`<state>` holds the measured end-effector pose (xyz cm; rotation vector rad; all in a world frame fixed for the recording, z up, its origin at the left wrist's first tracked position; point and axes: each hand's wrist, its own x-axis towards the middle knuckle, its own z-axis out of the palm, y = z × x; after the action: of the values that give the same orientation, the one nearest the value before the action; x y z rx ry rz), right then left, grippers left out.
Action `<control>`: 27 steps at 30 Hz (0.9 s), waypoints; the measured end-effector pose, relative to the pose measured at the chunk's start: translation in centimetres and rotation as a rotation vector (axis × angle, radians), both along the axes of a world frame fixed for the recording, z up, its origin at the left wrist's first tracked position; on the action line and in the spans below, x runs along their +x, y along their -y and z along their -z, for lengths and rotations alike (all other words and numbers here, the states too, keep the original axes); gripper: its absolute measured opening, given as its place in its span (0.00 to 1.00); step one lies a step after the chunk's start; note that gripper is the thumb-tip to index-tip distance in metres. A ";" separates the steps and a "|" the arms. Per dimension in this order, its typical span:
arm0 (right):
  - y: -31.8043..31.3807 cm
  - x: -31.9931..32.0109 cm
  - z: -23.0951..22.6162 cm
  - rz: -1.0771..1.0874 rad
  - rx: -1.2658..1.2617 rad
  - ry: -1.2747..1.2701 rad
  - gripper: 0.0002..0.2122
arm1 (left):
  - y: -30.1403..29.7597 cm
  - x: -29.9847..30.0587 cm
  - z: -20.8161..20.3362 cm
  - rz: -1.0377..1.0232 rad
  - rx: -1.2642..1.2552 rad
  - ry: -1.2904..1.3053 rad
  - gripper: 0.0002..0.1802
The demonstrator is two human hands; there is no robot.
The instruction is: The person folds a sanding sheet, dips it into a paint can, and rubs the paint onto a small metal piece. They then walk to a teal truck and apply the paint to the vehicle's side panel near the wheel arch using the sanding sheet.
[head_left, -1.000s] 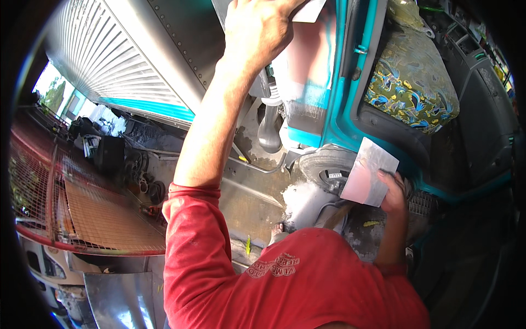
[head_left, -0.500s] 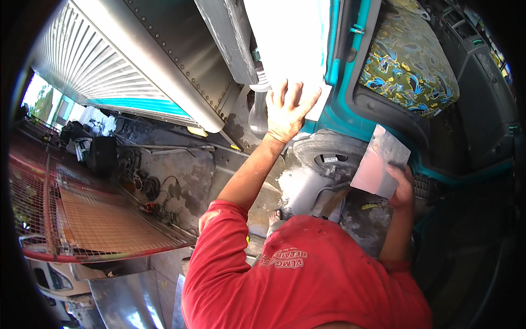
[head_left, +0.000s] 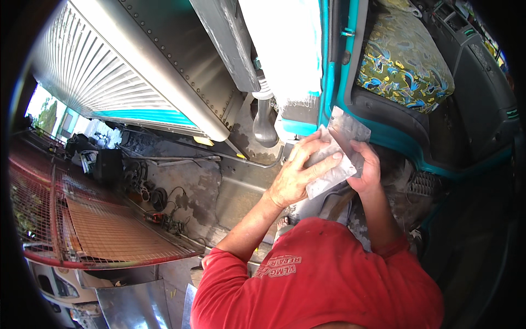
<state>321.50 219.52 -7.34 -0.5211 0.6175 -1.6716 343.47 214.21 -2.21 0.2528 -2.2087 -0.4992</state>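
My left hand [head_left: 298, 171] is closed on a thin pale rectangular plate [head_left: 334, 171], its fingers across the upper face. Close to its right, my right hand [head_left: 368, 167] grips a second thin greyish plate [head_left: 350, 130] by its near edge. The two plates meet or overlap in front of my chest; whether they touch along the whole edge I cannot tell. Beyond them stands a vehicle's teal door frame [head_left: 330, 77]. A glaring white panel [head_left: 285, 49] with a ragged, fibrous lower edge lies left of that frame.
A seat with a patterned cover [head_left: 405, 60] is inside the cab to the right. A riveted metal body [head_left: 181, 60] stands at far left. Below it are a red mesh frame [head_left: 109, 219], cables and tools [head_left: 159, 211] on the floor. A sheet of shiny metal [head_left: 131, 304] lies near left.
My left hand has come down from the white panel, bringing its plate with it. My right hand has moved left and turned its plate, so both plates are now together.
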 end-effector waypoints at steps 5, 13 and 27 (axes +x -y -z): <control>-1.7 -2.3 -0.9 -0.096 -0.059 -0.007 0.25 | 3.1 4.8 1.3 -0.176 -0.174 0.415 0.40; -1.4 -2.9 -3.2 0.577 -0.402 -1.437 0.27 | 1.6 2.6 -5.0 -0.176 -0.267 0.410 0.44; -2.7 -5.1 -4.1 0.325 0.175 -0.167 0.19 | 14.8 -3.1 -21.2 -0.708 -0.833 0.020 0.35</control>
<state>316.37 222.24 -3.20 -0.4533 1.0046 -1.8660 340.36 199.42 18.95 0.5395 -1.9750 0.7902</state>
